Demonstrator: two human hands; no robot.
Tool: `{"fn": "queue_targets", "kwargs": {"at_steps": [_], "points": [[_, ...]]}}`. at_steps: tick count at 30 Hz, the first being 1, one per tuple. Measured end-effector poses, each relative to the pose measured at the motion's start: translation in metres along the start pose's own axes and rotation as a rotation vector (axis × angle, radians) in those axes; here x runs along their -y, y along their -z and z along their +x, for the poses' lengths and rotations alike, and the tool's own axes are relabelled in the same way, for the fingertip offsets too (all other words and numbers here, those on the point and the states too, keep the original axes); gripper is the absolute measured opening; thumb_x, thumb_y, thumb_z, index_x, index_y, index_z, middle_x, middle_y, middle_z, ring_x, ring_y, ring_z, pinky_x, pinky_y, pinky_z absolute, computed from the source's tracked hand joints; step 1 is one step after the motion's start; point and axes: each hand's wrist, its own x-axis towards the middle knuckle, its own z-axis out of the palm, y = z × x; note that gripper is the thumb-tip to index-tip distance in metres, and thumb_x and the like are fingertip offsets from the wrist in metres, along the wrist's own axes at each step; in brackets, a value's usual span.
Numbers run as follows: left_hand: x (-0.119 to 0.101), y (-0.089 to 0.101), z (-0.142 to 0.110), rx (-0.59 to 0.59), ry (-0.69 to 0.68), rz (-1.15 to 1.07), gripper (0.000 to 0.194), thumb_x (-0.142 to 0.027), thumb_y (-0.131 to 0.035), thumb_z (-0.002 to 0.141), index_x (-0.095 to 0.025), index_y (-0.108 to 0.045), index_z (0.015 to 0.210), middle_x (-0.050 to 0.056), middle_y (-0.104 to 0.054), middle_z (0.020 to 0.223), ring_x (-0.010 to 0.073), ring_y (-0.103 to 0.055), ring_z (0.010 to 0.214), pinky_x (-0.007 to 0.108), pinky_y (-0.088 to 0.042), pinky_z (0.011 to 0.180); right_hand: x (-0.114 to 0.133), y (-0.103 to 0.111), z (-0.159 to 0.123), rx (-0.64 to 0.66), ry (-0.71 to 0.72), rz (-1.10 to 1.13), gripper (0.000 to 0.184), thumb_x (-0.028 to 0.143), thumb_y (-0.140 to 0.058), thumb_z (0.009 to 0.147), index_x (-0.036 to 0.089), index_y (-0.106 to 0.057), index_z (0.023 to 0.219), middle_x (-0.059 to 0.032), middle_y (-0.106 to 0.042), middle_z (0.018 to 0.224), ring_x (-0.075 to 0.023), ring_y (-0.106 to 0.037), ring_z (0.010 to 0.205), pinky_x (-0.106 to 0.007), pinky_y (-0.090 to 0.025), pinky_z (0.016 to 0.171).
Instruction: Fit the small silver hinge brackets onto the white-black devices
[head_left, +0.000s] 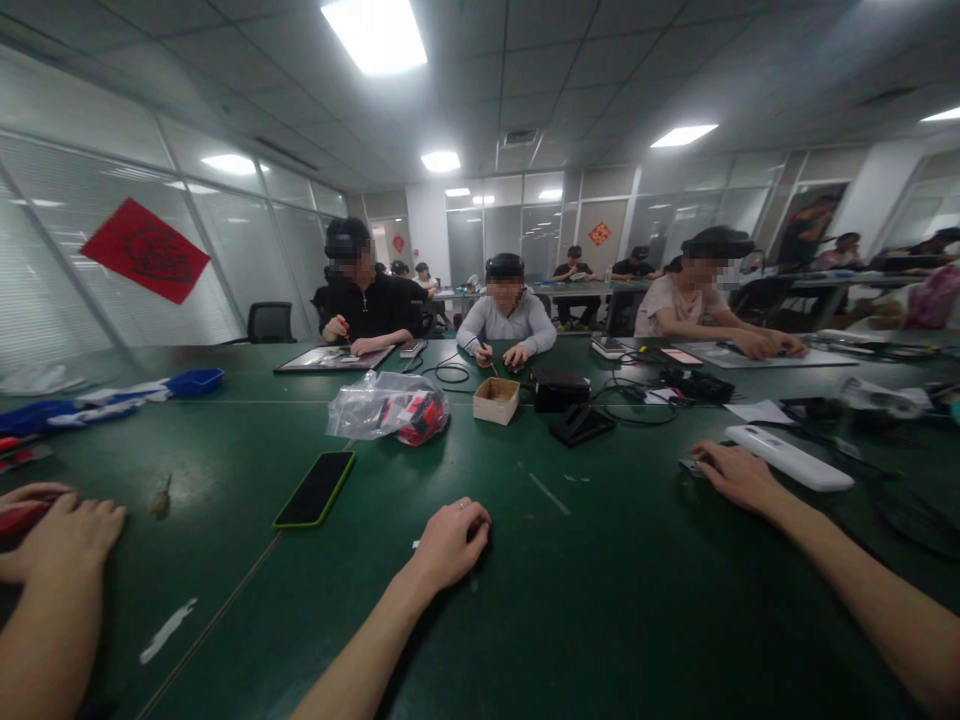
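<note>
Here, a small grey piece (690, 466) lies on the tabletop (600, 590) under the fingers of your right hand (739, 476); whether they grip it, you cannot tell. Just beside that hand is a long white device (789, 458). Your left hand (450, 545) rests well apart from it, fingers loosely curled, their undersides hidden. Left of this hand lies a green-edged phone (315, 490); farther off stand an open box (496, 402) and a clear bag (360, 408).
</note>
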Motion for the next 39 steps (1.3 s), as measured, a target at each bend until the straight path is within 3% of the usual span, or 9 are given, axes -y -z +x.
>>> {"fn": "queue_targets", "kwargs": {"at_steps": [6, 20, 26, 33, 39], "points": [[-0.001, -0.001, 0.000, 0.009, 0.018, 0.012, 0.016, -0.020, -0.045, 0.084, -0.019, -0.061, 0.087, 0.003, -0.061, 0.084, 0.0162, -0.055, 0.077, 0.027, -0.041, 0.071, -0.001, -0.002, 0.002, 0.004, 0.015, -0.007, 0.030, 0.029, -0.037, 0.087, 0.022, -0.064, 0.100, -0.0095, -0.064, 0.108, -0.0280, -0.057, 0.100, -0.039, -0.045, 0.081], [-0.002, 0.002, 0.000, 0.017, 0.011, 0.021, 0.016, -0.019, -0.045, 0.083, -0.019, -0.061, 0.086, 0.003, -0.060, 0.083, 0.0156, -0.055, 0.076, 0.025, -0.040, 0.068, 0.001, 0.001, -0.002, 0.015, 0.046, 0.020, 0.035, 0.038, -0.034, 0.089, 0.023, -0.061, 0.105, -0.0105, -0.062, 0.110, -0.0287, -0.054, 0.100, -0.038, -0.045, 0.077], [0.000, 0.000, -0.001, -0.001, -0.011, 0.011, 0.014, -0.019, -0.045, 0.084, -0.019, -0.059, 0.086, 0.003, -0.060, 0.084, 0.0155, -0.055, 0.076, 0.026, -0.040, 0.069, 0.002, 0.004, -0.001, 0.002, 0.050, -0.001, 0.032, 0.039, -0.036, 0.087, 0.025, -0.063, 0.098, -0.0081, -0.063, 0.108, -0.0282, -0.055, 0.098, -0.039, -0.046, 0.078], [0.003, -0.002, 0.001, 0.016, -0.013, 0.014, 0.014, -0.020, -0.045, 0.085, -0.020, -0.059, 0.087, 0.002, -0.060, 0.084, 0.0154, -0.055, 0.077, 0.025, -0.040, 0.069, 0.009, 0.018, 0.015, -0.021, -0.087, -0.042, 0.037, 0.030, -0.032, 0.090, 0.019, -0.061, 0.109, -0.0119, -0.061, 0.113, -0.0288, -0.055, 0.104, -0.039, -0.044, 0.080], [0.000, 0.001, -0.001, 0.013, -0.025, 0.023, 0.014, -0.020, -0.045, 0.085, -0.020, -0.059, 0.086, 0.002, -0.060, 0.085, 0.0151, -0.055, 0.077, 0.025, -0.040, 0.070, 0.027, 0.017, 0.038, 0.056, -0.201, -0.009, 0.034, 0.023, -0.036, 0.087, 0.018, -0.062, 0.109, -0.0125, -0.063, 0.114, -0.0283, -0.058, 0.101, -0.039, -0.045, 0.077]]}}
